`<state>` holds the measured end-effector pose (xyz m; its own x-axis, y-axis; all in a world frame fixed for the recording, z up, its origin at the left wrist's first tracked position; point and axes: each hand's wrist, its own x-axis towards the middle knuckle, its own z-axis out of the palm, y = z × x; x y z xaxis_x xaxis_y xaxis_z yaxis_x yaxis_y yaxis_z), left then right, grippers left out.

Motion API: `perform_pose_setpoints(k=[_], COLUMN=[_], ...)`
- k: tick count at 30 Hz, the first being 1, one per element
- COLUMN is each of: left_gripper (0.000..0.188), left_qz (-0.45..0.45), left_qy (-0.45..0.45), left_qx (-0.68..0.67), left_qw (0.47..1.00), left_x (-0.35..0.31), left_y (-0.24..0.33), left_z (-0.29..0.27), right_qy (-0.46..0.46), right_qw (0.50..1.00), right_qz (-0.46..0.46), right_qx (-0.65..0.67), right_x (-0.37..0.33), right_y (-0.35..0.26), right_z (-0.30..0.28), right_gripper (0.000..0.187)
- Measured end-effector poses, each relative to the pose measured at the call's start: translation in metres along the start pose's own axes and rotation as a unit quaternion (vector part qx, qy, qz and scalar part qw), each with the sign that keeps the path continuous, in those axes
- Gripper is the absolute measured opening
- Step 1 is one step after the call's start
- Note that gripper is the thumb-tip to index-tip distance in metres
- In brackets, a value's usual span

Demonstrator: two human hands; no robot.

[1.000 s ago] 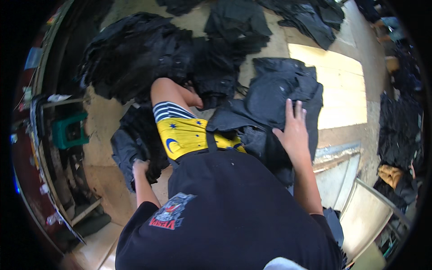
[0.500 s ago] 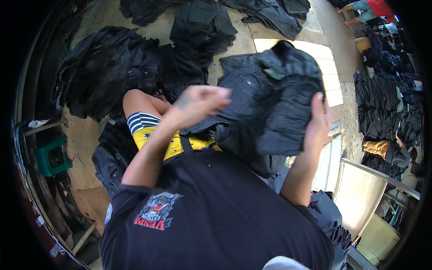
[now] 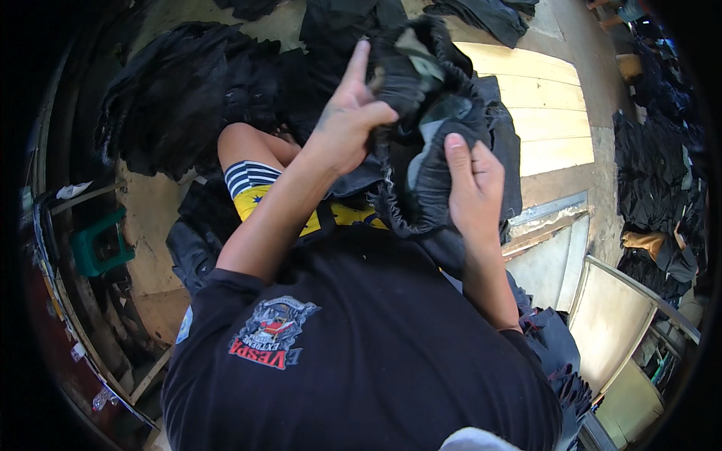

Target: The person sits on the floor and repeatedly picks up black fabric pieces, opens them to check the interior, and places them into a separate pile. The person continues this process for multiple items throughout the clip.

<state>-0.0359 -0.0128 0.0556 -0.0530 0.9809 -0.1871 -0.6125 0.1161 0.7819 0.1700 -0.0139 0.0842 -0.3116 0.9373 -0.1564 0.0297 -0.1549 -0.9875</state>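
Black elastic-waist pants (image 3: 430, 203) hang bunched in front of me, the gathered waistband spread into a loop and a paler grey-green inside showing. My right hand (image 3: 477, 184) grips the right side of this band, thumb on top and fingers curled. At the band's left side is my left hand (image 3: 342, 135), index finger stretched up and thumb pointing right against the cloth. Its fingers are spread, and the others are partly hidden or blurred. More dark cloth (image 3: 502, 150) lies beneath and to the right of the pants.
A large heap of black garments (image 3: 173, 98) lies at the left, with further piles (image 3: 485, 19) at the back. A green stool (image 3: 103, 242) stands far left. Stacked dark clothes (image 3: 650, 173) line the right, beyond a metal-framed panel (image 3: 613, 319).
The pants have turned so the waistband opening faces me. My left hand has moved up against the band, while my right hand has shifted left on the cloth. The view has tilted slightly.
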Motion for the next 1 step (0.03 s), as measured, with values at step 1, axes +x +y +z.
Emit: perform_pose_setpoints(k=[1], left_gripper=[0.110], left_qz=[0.020], left_qy=[0.023], left_qx=[-0.074], left_qw=[0.997], left_x=[0.0000], left_y=[0.0001], left_z=[-0.0057], right_qy=[0.001], right_qw=[1.000], right_qz=[0.005], right_qx=[0.015], right_x=[0.0009], right_y=[-0.0070], right_z=[-0.0011], right_gripper=[0.029])
